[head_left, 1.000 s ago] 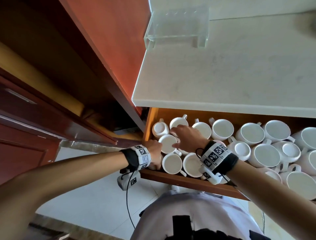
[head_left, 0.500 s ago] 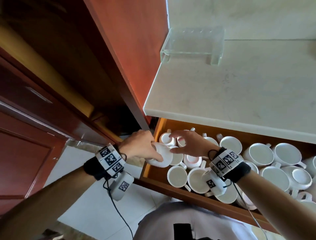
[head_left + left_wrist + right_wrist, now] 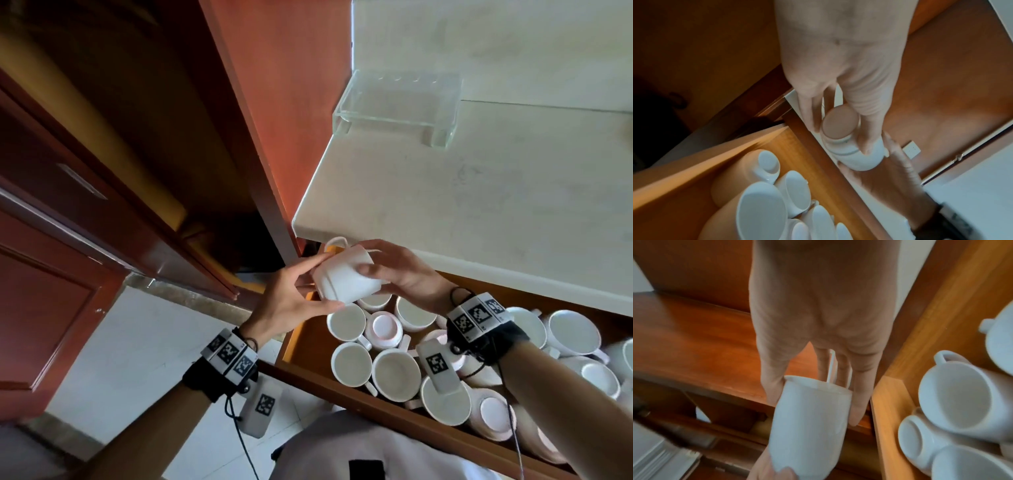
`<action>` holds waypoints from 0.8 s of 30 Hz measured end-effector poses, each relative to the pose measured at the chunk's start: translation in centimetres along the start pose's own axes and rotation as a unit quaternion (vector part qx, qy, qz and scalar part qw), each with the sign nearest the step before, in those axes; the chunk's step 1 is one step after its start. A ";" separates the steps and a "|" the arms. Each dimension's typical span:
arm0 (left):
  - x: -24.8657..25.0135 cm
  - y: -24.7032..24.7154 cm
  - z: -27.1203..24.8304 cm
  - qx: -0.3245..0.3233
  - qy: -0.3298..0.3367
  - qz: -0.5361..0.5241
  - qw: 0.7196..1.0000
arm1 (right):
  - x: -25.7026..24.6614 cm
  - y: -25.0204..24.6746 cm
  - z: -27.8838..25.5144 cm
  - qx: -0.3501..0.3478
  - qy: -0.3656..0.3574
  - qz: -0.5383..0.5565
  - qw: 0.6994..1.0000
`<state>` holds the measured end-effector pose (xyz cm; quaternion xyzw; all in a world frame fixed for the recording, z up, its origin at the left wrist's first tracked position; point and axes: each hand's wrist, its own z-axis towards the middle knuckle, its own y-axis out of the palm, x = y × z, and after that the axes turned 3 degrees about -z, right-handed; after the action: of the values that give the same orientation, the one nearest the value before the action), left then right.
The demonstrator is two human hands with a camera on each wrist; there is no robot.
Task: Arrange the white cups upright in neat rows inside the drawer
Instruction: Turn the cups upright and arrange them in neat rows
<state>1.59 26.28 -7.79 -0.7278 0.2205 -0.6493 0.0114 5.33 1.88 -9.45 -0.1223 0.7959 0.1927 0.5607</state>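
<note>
both hands (image 3: 287, 301) (image 3: 404, 274) now lift 1 white cup (image 3: 346, 279) above the drawer (image 3: 394, 411)

One lifted cup (image 3: 346, 279) sits between two hands, left hand (image 3: 287, 301) and right hand (image 3: 400, 274), whose fingers (image 3: 368, 270) close on it. Below the fingers, one drawer (image 3: 376, 401) holds nine cups (image 3: 396, 375) with mouths up that can be counted, and at least two bottom-up cups (image 3: 383, 327); the right wrist and arm hide more, so the full count cannot be told. Beyond the fingers: one counter (image 3: 445, 205), bearing one clear stand (image 3: 397, 102).
</note>
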 end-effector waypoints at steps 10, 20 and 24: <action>0.6 -1.1 3.1 -0.040 0.153 0.190 0.969 | -1.7 0.8 -1.9 0.029 -0.201 -0.548 0.812; -0.4 -1.6 2.9 -0.054 0.190 0.290 0.936 | -0.4 1.6 -2.5 -0.001 -0.112 -0.551 0.827; -1.5 -1.7 1.2 -0.036 0.169 0.284 0.943 | 0.2 3.0 -2.0 -0.015 -0.079 -0.571 0.817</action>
<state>3.20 28.02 -8.92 -0.5146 0.4402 -0.7240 0.1318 2.30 3.70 -8.55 -0.5472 0.5335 -0.1413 0.6294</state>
